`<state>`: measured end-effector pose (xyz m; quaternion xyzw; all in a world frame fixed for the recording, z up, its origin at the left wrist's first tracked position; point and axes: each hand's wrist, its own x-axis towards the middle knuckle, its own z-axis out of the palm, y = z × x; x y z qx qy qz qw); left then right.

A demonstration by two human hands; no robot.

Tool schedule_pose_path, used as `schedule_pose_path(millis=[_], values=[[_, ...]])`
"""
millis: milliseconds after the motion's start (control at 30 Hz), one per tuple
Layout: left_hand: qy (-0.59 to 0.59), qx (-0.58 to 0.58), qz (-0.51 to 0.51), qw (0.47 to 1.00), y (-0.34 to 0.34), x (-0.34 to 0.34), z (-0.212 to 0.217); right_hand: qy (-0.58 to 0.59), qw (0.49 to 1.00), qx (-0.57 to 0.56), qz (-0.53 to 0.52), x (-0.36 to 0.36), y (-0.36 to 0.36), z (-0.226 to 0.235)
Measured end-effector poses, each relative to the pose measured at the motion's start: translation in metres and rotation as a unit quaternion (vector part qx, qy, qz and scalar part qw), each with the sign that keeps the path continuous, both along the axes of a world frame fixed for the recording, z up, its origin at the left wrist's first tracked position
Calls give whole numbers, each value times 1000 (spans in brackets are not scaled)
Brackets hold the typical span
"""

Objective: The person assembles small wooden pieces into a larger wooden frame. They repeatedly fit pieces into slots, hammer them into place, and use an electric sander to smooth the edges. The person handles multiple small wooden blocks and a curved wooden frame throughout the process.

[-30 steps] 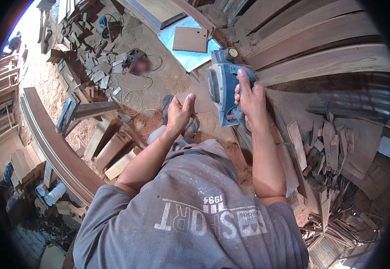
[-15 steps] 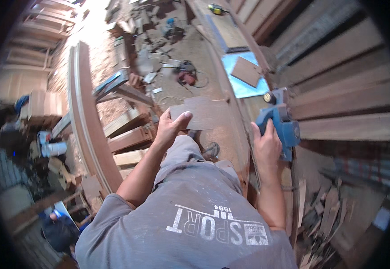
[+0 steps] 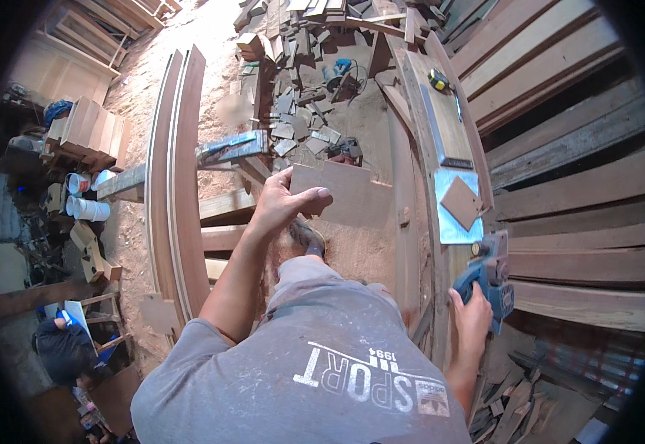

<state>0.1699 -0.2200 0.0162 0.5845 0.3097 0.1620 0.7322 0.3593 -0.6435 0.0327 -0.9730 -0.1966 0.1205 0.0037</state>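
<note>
My left hand (image 3: 282, 201) grips the edge of a thin, flat piece of wood (image 3: 348, 196), thumb on top, and holds it out over the sawdust-covered ground. Its far edge is stepped. On the right, my right hand (image 3: 473, 318) is wrapped round the handle of a blue electric planer (image 3: 497, 281), which rests on a narrow wooden bench (image 3: 450, 263). Just beyond the planer a light blue sheet (image 3: 450, 226) lies on the bench, with a small brown wood piece (image 3: 461, 202) on it.
A yellow and black tape measure (image 3: 438, 79) lies farther along the bench. Stacked planks (image 3: 582, 222) line the right side. Long boards (image 3: 176, 185) lie across a trestle at left. Offcuts and power tools (image 3: 343, 76) litter the ground ahead. Another person (image 3: 67, 344) is at far left.
The view has swung, so the bench and planer appear farther right and lower. My left hand still holds the wood piece, and my right hand stays on the planer.
</note>
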Motion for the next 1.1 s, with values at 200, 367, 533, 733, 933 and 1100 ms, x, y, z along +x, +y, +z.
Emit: schedule_pose_path(millis=[200,367,533,733,933,1100], values=[[23,7,-78,997,90,12,20,116,929,350,3,16,174,32],[6,50,-129,990,145,1,35,411,758,505,47,-4,343,18],[-180,-226,60,956,186,-47,-14,394,714,573,86,-24,434,-13],[-176,-154,272,933,175,-52,-27,441,689,560,127,-55,548,-24],[-140,-74,421,893,239,-52,-14,475,728,454,197,-55,656,-52],[-24,-46,411,910,326,-33,-23,332,689,460,452,-8,754,-85]])
